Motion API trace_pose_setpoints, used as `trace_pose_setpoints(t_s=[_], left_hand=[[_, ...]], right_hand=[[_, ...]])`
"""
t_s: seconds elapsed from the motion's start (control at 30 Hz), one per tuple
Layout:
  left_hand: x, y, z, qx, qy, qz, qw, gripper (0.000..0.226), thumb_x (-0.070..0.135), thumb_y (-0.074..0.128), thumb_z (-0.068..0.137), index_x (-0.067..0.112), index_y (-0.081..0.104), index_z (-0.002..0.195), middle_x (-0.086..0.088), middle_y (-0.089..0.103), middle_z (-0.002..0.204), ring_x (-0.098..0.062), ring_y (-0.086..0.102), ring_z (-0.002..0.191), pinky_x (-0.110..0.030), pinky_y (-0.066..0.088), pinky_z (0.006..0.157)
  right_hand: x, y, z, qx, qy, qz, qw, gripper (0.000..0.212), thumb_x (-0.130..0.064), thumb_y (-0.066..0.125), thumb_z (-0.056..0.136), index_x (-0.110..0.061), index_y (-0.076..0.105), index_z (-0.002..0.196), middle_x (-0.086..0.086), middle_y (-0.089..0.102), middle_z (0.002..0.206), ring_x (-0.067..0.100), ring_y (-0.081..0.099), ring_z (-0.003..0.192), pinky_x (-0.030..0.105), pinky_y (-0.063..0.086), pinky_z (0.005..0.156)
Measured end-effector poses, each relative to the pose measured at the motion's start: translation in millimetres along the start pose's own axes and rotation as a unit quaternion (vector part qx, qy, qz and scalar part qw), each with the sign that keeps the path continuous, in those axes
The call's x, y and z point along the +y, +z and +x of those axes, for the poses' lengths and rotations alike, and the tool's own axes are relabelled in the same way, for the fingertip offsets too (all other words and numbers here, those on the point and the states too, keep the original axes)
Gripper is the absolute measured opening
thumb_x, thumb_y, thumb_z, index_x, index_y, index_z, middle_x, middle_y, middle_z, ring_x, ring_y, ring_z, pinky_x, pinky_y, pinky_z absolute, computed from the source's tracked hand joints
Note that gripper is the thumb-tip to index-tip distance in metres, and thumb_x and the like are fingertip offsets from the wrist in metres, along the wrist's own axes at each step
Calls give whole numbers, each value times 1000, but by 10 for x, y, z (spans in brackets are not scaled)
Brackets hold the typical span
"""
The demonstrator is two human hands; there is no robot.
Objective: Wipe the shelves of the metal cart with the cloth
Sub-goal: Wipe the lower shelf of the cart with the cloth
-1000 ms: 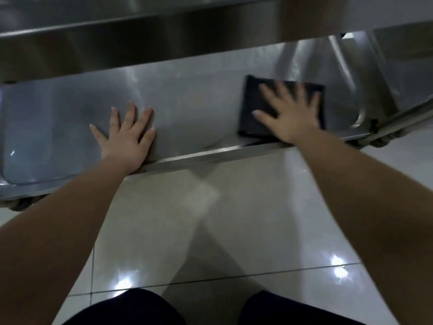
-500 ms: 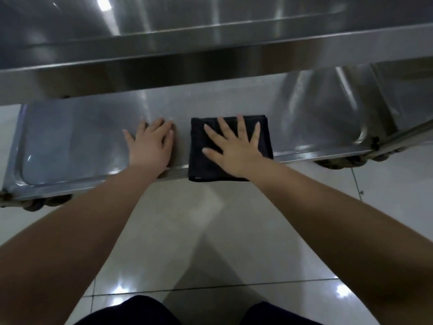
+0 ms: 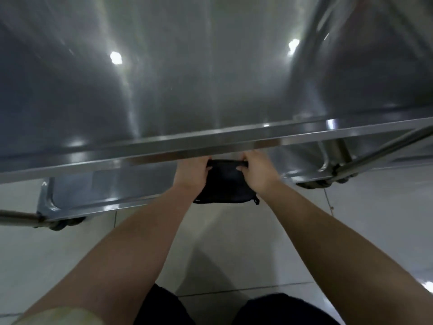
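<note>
Left hand [image 3: 192,173] and right hand [image 3: 257,172] both clamped on dark cloth [image 3: 225,187]. Fingers [image 3: 247,158] curled over its far edge, tips partly hidden under upper shelf rim [image 3: 164,145]. Cloth bunched between my fingers, draped over front lip of lower shelf [image 3: 93,191]. Likely step: refolding for fresh face. Fold flat, clean side down, lay beyond fingers, press palm-flat, overlap strokes into corners.

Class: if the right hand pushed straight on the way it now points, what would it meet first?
The right hand, gripping the cloth, points into the gap beneath the upper shelf rim. It would probably just run along the lower shelf; what lies deeper is hidden.
</note>
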State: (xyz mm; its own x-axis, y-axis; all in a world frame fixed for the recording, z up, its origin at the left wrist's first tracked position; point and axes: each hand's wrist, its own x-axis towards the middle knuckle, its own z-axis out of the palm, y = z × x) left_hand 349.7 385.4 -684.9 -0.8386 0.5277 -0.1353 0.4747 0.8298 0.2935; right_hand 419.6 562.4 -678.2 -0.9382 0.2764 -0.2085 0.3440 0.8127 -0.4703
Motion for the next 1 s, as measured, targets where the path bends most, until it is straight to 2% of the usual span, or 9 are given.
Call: trace_pose_setpoints(t_s=[0.1, 0.17, 0.27, 0.47, 0.53, 0.6, 0.77, 0.9, 1.0], left_hand=[[197, -340, -388, 7, 20, 20, 1000, 23, 26, 56, 96, 15, 65, 113, -12, 65, 112, -36, 57, 108, -42, 37, 90], [357, -637, -685, 6, 64, 23, 998, 20, 23, 65, 90, 9, 68, 105, -14, 66, 101, -37, 60, 99, -42, 41, 84], [602, -1168, -1080, -6, 72, -7, 997, 17, 15, 74, 83, 3, 71, 94, -19, 66, 88, -40, 62, 86, -42, 44, 72], [1117, -2701, -1590, -11, 63, -32, 997, 25, 28, 56, 96, 22, 68, 118, -5, 66, 112, -32, 55, 107, -38, 34, 90], [1325, -3410, -1772, 23, 99, -66, 993, 23, 21, 64, 92, 17, 71, 113, -8, 69, 105, -35, 60, 99, -42, 43, 86], [1557, -4196, -1951, 39, 153, -92, 983, 21, 17, 68, 90, 11, 73, 109, -9, 71, 97, -35, 63, 90, -46, 48, 79], [2187, -6213, -1954, 120, 218, -83, 965, 23, 26, 66, 89, 13, 73, 106, -7, 72, 95, -31, 65, 89, -46, 48, 82], [2629, -7711, -1783, 190, 275, -27, 942, 21, 29, 65, 91, 19, 72, 107, -1, 71, 97, -26, 65, 93, -47, 46, 88], [2896, -8700, -1723, 263, 308, -8, 914, 20, 28, 69, 88, 19, 73, 106, -1, 72, 99, -25, 66, 95, -42, 47, 89]], right_hand=[[-53, -318, -494, 7, -5, -28, 1000, 13, -18, 63, 90, -12, 62, 101, 11, 56, 108, 31, 51, 100, 38, 40, 81], [-164, -582, -832, 14, 5, -45, 999, 14, -14, 61, 90, -13, 64, 103, 9, 60, 107, 32, 52, 101, 40, 40, 84], [-430, -1055, -1257, 35, 22, -40, 998, 18, -8, 57, 90, -16, 66, 104, 5, 66, 103, 31, 56, 100, 37, 37, 85], [-1170, -2419, -1867, -29, 105, 87, 990, 20, -18, 65, 89, -16, 66, 109, 11, 65, 111, 31, 59, 102, 34, 45, 80], [-1441, -3094, -2113, 4, 78, 116, 990, 18, -16, 69, 86, -18, 68, 104, 7, 66, 106, 27, 60, 97, 31, 44, 73], [-1761, -3880, -2385, 40, 44, 136, 989, 18, -15, 71, 84, -30, 67, 94, -4, 64, 94, 18, 58, 87, 25, 41, 67], [-2650, -5777, -2817, 147, -45, 155, 976, 14, -8, 74, 81, -15, 72, 93, -10, 61, 87, 9, 56, 89, 19, 37, 77], [-3302, -7034, -2894, 241, -80, 152, 955, 13, -9, 72, 83, -14, 71, 95, -8, 64, 89, 9, 56, 91, 21, 41, 82], [-3799, -7864, -2911, 326, -114, 123, 930, 14, -9, 71, 82, -17, 71, 94, -9, 61, 88, 10, 55, 91, 24, 39, 79]])
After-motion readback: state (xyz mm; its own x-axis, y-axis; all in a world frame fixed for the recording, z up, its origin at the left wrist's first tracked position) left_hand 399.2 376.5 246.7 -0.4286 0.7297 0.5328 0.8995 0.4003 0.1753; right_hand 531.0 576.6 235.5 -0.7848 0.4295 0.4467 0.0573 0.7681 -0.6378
